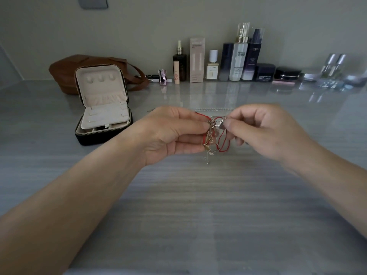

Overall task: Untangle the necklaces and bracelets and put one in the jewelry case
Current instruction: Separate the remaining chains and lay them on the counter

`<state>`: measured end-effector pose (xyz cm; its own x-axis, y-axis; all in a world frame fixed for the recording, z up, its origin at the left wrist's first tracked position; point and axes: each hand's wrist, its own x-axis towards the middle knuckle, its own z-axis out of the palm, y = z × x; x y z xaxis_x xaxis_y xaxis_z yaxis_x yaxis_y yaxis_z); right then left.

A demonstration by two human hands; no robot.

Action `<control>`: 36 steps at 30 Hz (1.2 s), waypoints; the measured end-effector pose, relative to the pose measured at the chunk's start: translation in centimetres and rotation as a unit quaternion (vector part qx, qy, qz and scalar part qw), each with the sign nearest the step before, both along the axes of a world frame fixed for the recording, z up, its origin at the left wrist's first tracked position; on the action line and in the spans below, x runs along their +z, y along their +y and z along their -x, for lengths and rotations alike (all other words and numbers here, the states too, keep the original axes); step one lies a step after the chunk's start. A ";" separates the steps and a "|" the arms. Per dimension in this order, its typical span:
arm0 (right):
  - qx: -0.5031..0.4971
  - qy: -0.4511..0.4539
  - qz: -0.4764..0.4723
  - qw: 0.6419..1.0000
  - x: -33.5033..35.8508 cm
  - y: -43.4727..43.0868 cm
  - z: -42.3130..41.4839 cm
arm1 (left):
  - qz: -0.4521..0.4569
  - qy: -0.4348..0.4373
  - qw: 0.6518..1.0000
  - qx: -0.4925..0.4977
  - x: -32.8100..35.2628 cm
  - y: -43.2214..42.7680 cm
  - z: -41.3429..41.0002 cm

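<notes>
Mid-frame, my left hand (170, 135) and right hand (262, 132) each pinched the tangle (213, 135) of red cords and chains. I judged gentle teasing, not tugging, best. The jewelry case (103, 108) sat open, middle left.

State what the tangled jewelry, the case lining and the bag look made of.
The tangled jewelry: red cord with gold- and silver-toned metal chain, glinting. The case lining: pale beige, matte, likely velvet-like fabric. The bag: brown, smooth, probably leather or imitation.

Tangled red cords and chains (213, 133) hang midair; jewelry case (103, 108) open left.
</notes>
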<state>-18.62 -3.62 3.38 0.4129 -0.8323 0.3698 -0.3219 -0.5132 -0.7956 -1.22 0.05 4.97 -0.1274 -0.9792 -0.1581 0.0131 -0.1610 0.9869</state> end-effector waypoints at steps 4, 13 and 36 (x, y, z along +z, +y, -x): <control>-0.001 -0.001 -0.031 1.000 -0.1 0.0 -0.1 | -0.001 -0.011 1.000 -0.005 0.1 0.1 0.2; 0.036 -0.035 -0.070 0.996 0.4 0.5 -0.2 | 0.004 -0.027 0.999 0.023 -0.1 0.1 0.6; 0.017 -0.100 -0.182 0.978 1.5 0.1 0.2 | 0.120 -0.290 0.946 0.076 0.1 -0.5 -0.4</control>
